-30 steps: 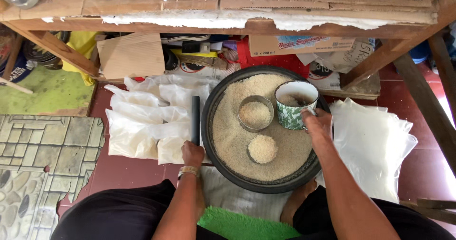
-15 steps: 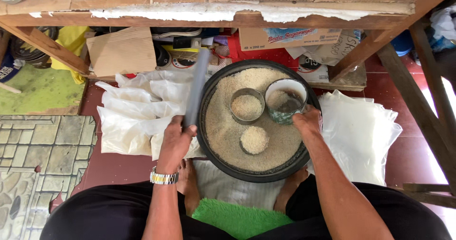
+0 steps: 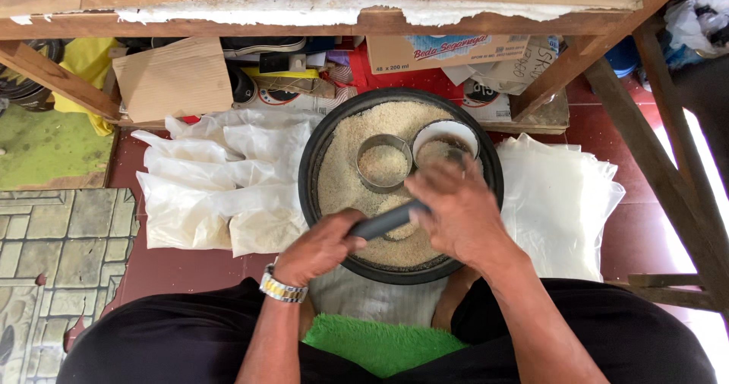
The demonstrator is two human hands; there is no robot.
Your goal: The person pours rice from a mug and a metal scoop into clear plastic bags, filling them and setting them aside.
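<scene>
Basin [image 3: 323, 137] holds grain (metal ring [image 3: 383, 164], cup [image 3: 446, 139]).

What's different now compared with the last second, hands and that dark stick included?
The left hand swung the dark stick from upright beside the basin to lying across the rice. The right hand let go of the mug and came onto the stick's other end. The metal ring, the mug and the plastic bags stayed put.
</scene>
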